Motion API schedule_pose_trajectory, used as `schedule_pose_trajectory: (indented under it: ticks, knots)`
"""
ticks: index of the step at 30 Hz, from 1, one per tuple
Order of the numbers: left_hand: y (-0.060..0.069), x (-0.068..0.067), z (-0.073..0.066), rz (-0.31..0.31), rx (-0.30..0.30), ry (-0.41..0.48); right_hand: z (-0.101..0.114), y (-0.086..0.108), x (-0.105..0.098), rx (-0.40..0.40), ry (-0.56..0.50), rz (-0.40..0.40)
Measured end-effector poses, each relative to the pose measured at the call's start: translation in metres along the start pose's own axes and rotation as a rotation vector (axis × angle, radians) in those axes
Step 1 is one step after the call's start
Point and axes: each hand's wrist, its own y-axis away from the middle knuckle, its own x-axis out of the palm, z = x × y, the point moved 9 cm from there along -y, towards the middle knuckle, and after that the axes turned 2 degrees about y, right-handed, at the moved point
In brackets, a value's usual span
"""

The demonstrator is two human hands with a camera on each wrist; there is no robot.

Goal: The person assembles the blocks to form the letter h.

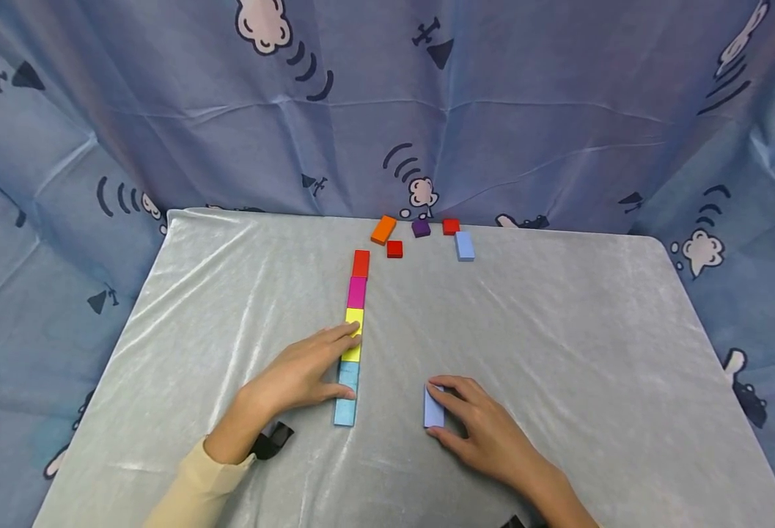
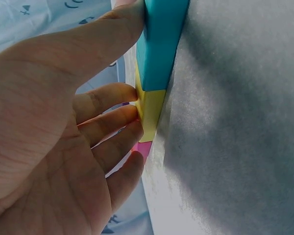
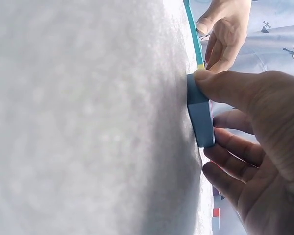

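A straight row of coloured blocks lies on the cloth in the head view: red [image 1: 361, 264] at the far end, then magenta [image 1: 357, 292], yellow [image 1: 350, 353] and cyan [image 1: 345, 412] nearest. My left hand [image 1: 301, 370] rests along the row's left side, fingertips on the yellow part and thumb on the cyan. In the left wrist view its fingers [image 2: 118, 147] are spread and loosely bent. To the right of the row, my right hand [image 1: 486, 433] pinches a light blue block [image 1: 434, 411] by its two ends, thumb at the near end. This block [image 3: 202, 125] is apart from the row.
Beyond the row lie an orange block [image 1: 383, 229], a red block [image 1: 394, 249], a dark purple block [image 1: 421, 228], another red block [image 1: 450, 226] and a second light blue block [image 1: 464, 246]. A patterned blue curtain [image 1: 526, 132] hangs behind the grey cloth-covered table [image 1: 578, 352].
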Motion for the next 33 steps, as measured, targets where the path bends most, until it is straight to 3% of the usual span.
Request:
schedule_pose_trajectory:
  ticks: [27, 33]
  knots:
    - [-0.0004, 0.0007, 0.0025, 0.011, -0.018, 0.008, -0.0014, 0.001, -0.0014, 0.007, 0.013, -0.021]
    - [-0.0001, 0.0003, 0.0023, 0.012, -0.02, 0.017, -0.0032, 0.0004, 0.0002, 0.031, -0.017, 0.005]
